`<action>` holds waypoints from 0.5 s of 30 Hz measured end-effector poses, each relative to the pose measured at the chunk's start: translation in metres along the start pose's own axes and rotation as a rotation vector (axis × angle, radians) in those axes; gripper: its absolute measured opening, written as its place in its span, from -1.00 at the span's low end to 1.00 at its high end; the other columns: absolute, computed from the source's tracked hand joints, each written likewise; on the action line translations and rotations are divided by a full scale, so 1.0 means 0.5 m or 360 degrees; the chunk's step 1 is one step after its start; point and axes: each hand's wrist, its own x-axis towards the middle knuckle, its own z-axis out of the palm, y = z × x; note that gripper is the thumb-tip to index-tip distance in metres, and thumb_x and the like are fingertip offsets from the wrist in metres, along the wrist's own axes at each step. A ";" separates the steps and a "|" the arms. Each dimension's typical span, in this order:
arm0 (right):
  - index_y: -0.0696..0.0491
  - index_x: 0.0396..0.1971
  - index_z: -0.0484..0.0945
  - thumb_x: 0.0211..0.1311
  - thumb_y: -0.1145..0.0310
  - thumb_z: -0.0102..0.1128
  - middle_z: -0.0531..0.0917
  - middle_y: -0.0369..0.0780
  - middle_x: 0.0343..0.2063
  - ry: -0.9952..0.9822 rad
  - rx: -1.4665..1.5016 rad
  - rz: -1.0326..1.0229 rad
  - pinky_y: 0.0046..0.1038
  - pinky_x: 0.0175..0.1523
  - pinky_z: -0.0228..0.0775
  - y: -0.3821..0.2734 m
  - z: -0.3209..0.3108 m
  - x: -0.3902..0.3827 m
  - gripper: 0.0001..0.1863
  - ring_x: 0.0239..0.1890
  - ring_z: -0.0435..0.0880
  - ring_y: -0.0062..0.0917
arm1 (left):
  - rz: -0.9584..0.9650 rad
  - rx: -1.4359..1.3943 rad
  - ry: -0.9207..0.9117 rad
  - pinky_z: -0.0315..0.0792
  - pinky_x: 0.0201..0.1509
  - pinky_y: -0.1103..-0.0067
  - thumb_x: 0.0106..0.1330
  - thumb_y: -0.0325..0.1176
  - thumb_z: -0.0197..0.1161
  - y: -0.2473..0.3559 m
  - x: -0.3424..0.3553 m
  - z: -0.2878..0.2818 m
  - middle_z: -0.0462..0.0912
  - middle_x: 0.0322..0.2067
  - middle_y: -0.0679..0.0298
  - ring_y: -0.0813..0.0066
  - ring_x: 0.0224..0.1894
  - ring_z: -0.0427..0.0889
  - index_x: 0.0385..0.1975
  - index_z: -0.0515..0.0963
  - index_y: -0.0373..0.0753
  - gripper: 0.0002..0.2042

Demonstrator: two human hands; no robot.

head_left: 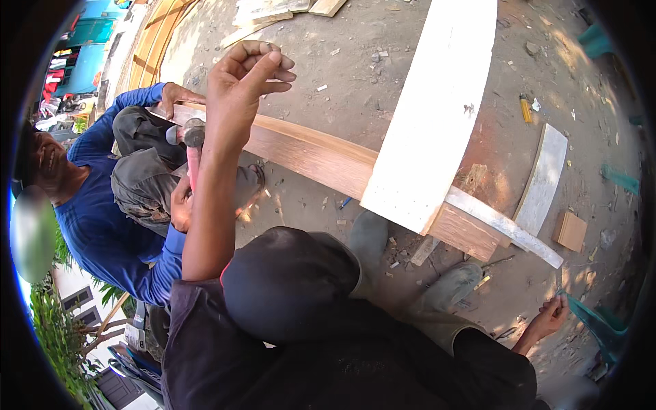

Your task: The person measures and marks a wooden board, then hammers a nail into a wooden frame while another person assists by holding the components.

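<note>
My left hand (247, 80) is raised high over the near end of a long brown board (307, 154), fingertips pinched together; whether something small sits between them I cannot tell. My right hand (547, 318) is low at the right, fingers closed on the end of a teal strip (591, 321) lying on the ground. A crouching person in a blue long-sleeved shirt (102, 239) rests one hand (179, 96) on the board's end and holds a hammer with a pink handle (193, 160) by it. A wide white board (437, 109) lies across the brown one.
My grey boots (451, 287) stand on bare dirt strewn with wood chips. A thin pale strip (506, 229), a curved white offcut (543, 178) and a small wood block (570, 231) lie to the right. Planks (273, 10) and a wooden frame (157, 41) lie farther off.
</note>
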 end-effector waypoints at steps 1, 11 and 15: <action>0.12 0.11 0.62 0.55 0.27 0.21 0.59 -0.35 -0.39 0.0033 -0.0057 -0.0187 -0.60 -0.35 0.34 -0.026 -0.004 0.039 -0.70 -0.40 0.50 -0.69 | 0.0007 -0.0220 0.0120 0.71 -0.13 0.47 0.52 -0.38 0.30 -0.026 -0.033 -0.009 0.76 -0.26 0.12 0.37 -0.24 0.80 -0.03 0.58 -0.35 -0.81; 0.14 0.15 0.64 0.57 0.27 0.20 0.64 -0.32 -0.36 0.0011 0.0238 -0.0340 -0.59 -0.29 0.36 -0.176 0.076 0.096 -0.67 -0.36 0.52 -0.69 | 0.0422 0.0440 0.0941 0.59 0.03 0.60 0.62 -0.36 0.16 -0.003 -0.154 -0.145 0.79 -0.14 0.04 0.46 -0.14 0.75 -0.04 0.49 -0.37 -0.82; 0.14 0.11 0.66 0.56 0.34 0.21 0.64 -0.34 -0.36 -0.0174 0.0652 -0.0298 -0.62 -0.28 0.42 -0.211 0.126 0.061 -0.72 -0.36 0.57 -0.72 | -0.0195 0.0351 0.0605 0.39 -0.34 0.67 0.68 -0.26 0.05 -0.100 -0.179 -0.143 0.72 -0.26 0.22 0.69 -0.40 0.51 -0.12 0.46 -0.28 -0.80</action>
